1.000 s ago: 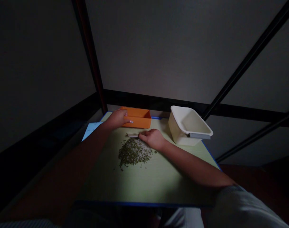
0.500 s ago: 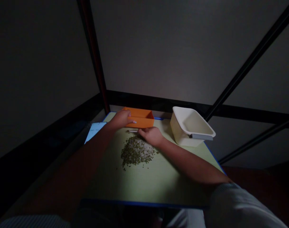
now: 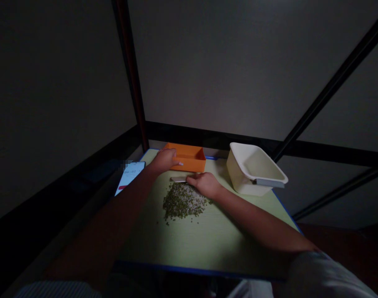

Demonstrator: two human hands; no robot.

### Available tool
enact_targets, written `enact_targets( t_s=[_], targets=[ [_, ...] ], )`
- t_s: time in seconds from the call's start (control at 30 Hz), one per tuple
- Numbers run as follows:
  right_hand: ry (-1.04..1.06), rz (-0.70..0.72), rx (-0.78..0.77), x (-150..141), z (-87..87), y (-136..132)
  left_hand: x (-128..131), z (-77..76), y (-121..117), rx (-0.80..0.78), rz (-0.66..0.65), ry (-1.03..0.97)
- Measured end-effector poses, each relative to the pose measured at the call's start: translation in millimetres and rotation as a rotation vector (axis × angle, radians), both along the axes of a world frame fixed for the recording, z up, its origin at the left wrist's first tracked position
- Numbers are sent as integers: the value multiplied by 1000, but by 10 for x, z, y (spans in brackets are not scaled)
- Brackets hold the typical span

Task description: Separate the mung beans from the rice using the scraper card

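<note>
Watching from my end, the left hand [image 3: 165, 161] is curled over the near wall of the orange tray [image 3: 189, 158], a snug grip. The right hand [image 3: 205, 185] is clamping a flat pale strip [image 3: 178, 179] on the green tabletop [image 3: 207, 244], just above a pile of green and white seeds [image 3: 184, 201]. White plastic tub [image 3: 254, 169] sits off to the right, phone [image 3: 129, 177] at the left edge.

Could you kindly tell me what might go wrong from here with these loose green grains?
The pile of green grains is loose, with strays already lying apart from it, so a push from the pale flat strip under the right hand could scatter more. The orange tray sits near the far edge of the table beside the left hand, so it might slide or tip. The phone lies close to that arm and could get knocked.
</note>
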State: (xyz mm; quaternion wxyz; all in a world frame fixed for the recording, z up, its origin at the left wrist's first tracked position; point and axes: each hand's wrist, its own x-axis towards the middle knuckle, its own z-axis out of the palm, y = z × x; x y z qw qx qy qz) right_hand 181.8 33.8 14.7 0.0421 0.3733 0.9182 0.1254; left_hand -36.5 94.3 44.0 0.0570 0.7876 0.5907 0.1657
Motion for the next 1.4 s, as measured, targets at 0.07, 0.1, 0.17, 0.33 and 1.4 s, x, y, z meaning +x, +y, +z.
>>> enact_targets(
  t_s=[0.07, 0.1, 0.17, 0.33, 1.4],
  targets=[
    [-12, 19, -2, 29, -15, -49, 0, -36, -12, 2, 1, -4],
    [-17, 27, -2, 42, -23, -71, 2, -55, -18, 3, 3, -4],
    [-24, 38, -2, 63, -37, -109, 11, -99, -29, 10, 6, 1],
    [-15, 53, 2, 100, -73, -158, 42, -225, -64, 35, 7, 19],
    [-24, 69, 26, 92, -63, -190, -179, -437, 95, 0, -149, -31]
  ],
)
